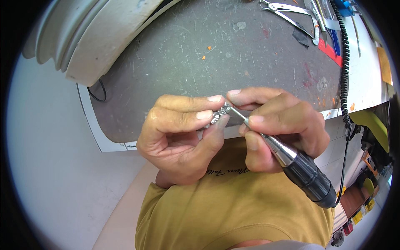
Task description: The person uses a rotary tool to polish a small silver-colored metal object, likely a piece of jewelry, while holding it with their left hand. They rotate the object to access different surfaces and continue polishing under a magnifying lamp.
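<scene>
Just inside the near edge of the bench (200, 73), and lifted above its dark mat, a small knobbly silvery metal piece (215, 117) sits in the left hand (180, 135), pinched between the thumb below and the first two fingertips above; a three-point hold like this probably keeps so small a thing from turning while leaving its right end bare. The right hand (287, 125) pinches the tapered steel nose of a rotary handpiece (309, 177) between thumb and fingers, much as one grips a pen, presumably for fine control close to the tip. Its forefinger reaches past the tool toward the left fingertips (whether it touches them or the piece, I cannot tell), perhaps to brace one hand against the other. The thin steel shank (238, 112) meets the bare end of the piece, or comes very close to it. The thick black body slants down past the bench's near edge, in front of the mustard shirt (233, 200), so its cord leaves from the back, well apart from the fingers, and joins the coiled black cable (345, 71) along the right side. A metal caliper (284, 8) lies by the bench's far edge, right of centre, within reach but clear of both hands; orange scraps (203, 57) dot the mat.
</scene>
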`<state>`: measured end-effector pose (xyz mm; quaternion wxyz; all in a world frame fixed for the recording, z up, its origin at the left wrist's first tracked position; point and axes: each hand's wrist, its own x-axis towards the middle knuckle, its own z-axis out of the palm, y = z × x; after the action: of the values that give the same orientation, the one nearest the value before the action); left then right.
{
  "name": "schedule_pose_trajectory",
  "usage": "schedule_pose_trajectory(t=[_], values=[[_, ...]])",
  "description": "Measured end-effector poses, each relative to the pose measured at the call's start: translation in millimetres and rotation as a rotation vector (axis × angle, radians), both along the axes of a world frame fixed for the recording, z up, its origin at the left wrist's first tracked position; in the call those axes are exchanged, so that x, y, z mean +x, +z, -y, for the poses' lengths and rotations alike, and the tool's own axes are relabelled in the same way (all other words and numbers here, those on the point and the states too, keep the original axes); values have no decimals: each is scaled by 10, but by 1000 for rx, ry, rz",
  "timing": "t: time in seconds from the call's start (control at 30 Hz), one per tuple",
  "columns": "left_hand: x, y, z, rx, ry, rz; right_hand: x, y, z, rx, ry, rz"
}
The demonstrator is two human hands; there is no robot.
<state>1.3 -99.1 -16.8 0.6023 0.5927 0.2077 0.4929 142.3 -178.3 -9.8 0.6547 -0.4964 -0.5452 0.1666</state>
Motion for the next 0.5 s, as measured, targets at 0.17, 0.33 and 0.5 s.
schedule_pose_trajectory(t=[0.17,0.33,0.5], values=[[2,-11,-9,11,-12,7,-13,-30,-19,33,-29,25],[30,-29,18,18,-5,6,5,-67,-9,58,-28,-18],[32,-65,53,15,0,-1,13,-92,-3,53,-26,2]])
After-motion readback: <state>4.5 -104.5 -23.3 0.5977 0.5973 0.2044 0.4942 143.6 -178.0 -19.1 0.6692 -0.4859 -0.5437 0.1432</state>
